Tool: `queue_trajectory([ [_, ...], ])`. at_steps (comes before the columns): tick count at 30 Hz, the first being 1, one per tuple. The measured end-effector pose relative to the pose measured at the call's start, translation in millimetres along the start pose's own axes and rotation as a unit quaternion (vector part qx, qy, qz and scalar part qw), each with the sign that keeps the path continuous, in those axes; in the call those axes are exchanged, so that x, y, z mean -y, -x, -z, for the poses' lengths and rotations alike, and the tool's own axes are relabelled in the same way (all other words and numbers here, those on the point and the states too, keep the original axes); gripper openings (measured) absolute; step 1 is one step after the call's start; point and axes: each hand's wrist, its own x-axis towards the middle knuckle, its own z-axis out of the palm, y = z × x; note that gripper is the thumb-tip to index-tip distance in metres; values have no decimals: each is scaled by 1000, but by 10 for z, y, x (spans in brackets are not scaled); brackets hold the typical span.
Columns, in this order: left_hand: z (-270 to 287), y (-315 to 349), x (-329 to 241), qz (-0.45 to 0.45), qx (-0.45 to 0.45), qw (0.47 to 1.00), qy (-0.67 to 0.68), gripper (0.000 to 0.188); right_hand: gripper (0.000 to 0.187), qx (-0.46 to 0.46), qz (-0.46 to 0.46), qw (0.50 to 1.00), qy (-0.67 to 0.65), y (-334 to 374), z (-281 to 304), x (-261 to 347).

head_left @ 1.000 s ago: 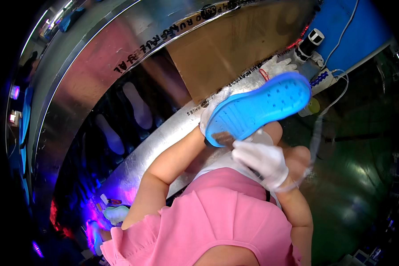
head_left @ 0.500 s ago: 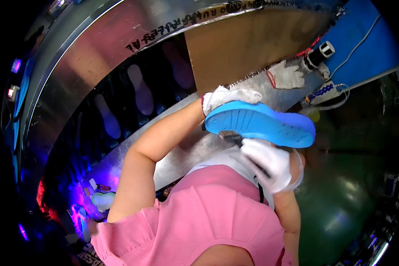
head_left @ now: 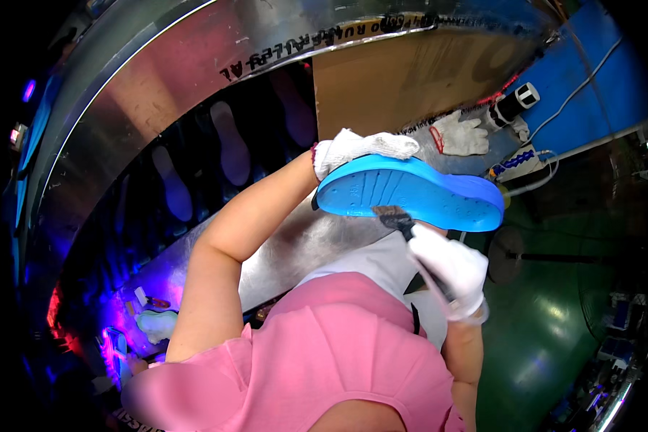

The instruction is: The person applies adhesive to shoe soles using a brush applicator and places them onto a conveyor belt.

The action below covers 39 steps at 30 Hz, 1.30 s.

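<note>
metal bench [head_left: 281, 263] lies below a blue sole [head_left: 410, 193], held up, patterned face showing, far edge gripped by the gloved left hand [head_left: 363, 150]. the gloved right hand [head_left: 450, 270] closes around a dark brush [head_left: 398, 219], bristles at the near edge; light, even strokes should suit. black lettering [head_left: 295, 47] runs along the curved metal wall [head_left: 158, 72]; larger print marks the cardboard panel [head_left: 367, 93].

L hand [head_left: 360, 150] holds blue sole [head_left: 417, 194]; R hand [head_left: 451, 272] w/ brush [head_left: 397, 222] at edge.
</note>
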Motion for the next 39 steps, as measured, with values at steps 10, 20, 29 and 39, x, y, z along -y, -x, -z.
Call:
queue_trajectory([
  [10,133,49,-293,3,25,1000,-17,51,29,120,85,971,188,-169,90,136],
  [20,356,692,-228,-298,-99,950,3,66,30,18,26,998,-49,-90,176,196],
  [29,-570,1648,-1431,-374,-184,887,200,71,28,-55,42,986,-150,-146,-138,88],
  [39,186,3243,-2422,260,-597,232,-723,37,27,-37,-80,974,-207,116,-151,-68],
])
